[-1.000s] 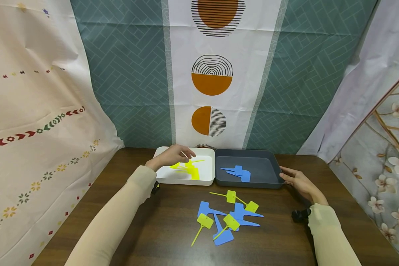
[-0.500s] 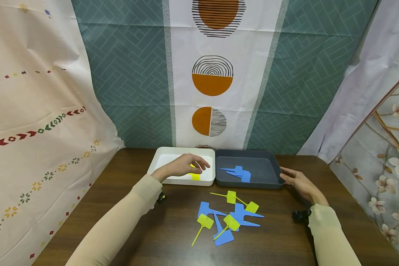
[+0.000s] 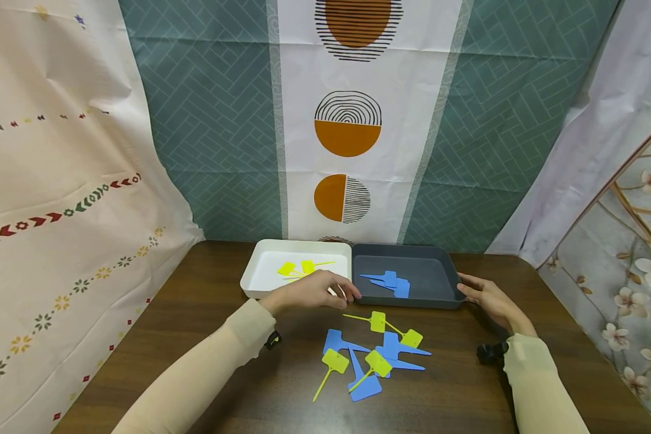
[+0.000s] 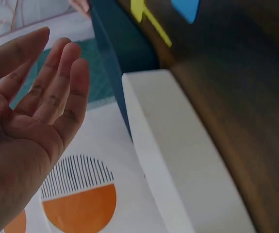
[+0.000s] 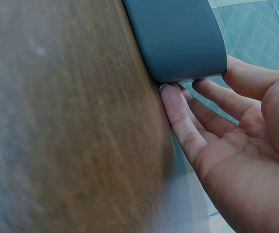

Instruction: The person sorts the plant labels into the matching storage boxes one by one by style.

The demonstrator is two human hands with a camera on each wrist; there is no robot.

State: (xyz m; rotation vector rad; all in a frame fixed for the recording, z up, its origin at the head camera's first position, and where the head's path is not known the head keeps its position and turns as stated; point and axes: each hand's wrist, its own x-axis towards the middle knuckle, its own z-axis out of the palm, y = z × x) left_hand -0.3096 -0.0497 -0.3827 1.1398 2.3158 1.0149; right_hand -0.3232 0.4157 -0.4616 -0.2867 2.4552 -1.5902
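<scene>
My left hand (image 3: 316, 291) hovers over the front right corner of the white tray (image 3: 255, 293), fingers loosely spread and holding nothing. Yellow tags (image 3: 286, 269) lie in that tray, partly hidden behind the hand. The left wrist view has the empty palm (image 4: 23, 141) beside the tray's pale wall (image 4: 178, 145). My right hand (image 3: 490, 301) touches the right end of the dark grey tray (image 3: 407, 299), where blue tags (image 3: 401, 288) lie. In the right wrist view, the fingers (image 5: 175, 104) rest at the tray's lower corner, the thumb by its rim.
Loose yellow tags (image 3: 377, 322) and blue tags (image 3: 365, 388) are strewn over the wooden table (image 3: 271, 386) in front of the trays, some overlapping. The trays stand side by side. A patterned cloth (image 3: 222, 181) hangs behind, with other cloths at both sides.
My left hand has moved right and toward the front, from above the middle of the white tray to its front right corner, uncovering yellow tags. My right hand has stayed still.
</scene>
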